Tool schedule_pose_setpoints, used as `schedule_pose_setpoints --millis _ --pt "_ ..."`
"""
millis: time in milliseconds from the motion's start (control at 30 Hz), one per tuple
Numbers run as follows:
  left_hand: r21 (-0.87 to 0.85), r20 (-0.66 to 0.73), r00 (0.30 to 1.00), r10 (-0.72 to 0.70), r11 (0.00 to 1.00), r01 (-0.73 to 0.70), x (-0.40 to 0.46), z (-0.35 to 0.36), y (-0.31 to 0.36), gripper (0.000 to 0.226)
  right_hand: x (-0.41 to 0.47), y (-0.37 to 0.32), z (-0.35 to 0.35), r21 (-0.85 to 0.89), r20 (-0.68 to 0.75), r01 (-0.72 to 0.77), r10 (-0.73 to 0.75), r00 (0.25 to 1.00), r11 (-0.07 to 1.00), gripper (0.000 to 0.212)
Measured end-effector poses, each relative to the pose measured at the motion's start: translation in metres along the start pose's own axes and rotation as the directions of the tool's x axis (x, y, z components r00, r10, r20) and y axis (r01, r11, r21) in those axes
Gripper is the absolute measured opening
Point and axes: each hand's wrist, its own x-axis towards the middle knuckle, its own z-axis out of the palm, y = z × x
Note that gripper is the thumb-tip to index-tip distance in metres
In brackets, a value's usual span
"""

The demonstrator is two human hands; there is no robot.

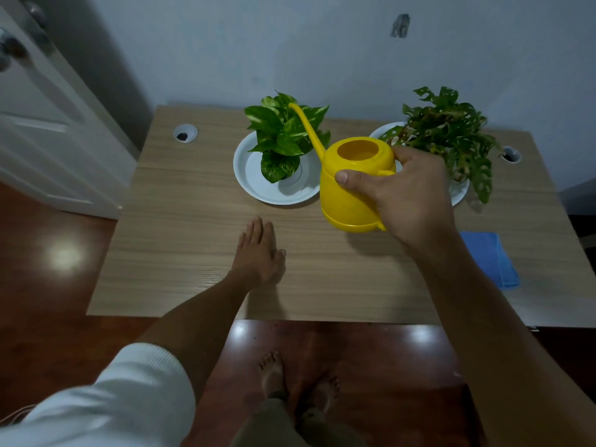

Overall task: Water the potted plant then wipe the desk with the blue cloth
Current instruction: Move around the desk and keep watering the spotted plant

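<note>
Gripping one watering can [350, 191], right hand [408, 196] nears two plants [285, 137]; left hand [259, 253] seemingly flat.

watering can handle [385, 172] hidden, blue cloth [493, 256] partly covered

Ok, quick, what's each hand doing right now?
Left hand: open, flat on the desk, holding nothing.
Right hand: closed on the yellow watering can.

Yellow watering can [351, 188] (right-held) beside pothos [283, 137]
</note>
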Motion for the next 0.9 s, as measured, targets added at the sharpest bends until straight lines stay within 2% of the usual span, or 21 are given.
schedule_pose_setpoints --millis 600,900 --pt "0.019 0.01 1.0 0.005 1.0 -0.005 -0.001 0.001 -0.003 0.08 -0.015 -0.025 -0.012 -0.123 0.041 -0.059 0.064 0.997 0.991 0.062" --pt "0.017 0.003 1.0 0.001 1.0 -0.001 -0.003 0.0 -0.004 0.081 -0.017 -0.028 -0.025 -0.142 0.022 -0.046 0.05 0.999 0.989 0.06"
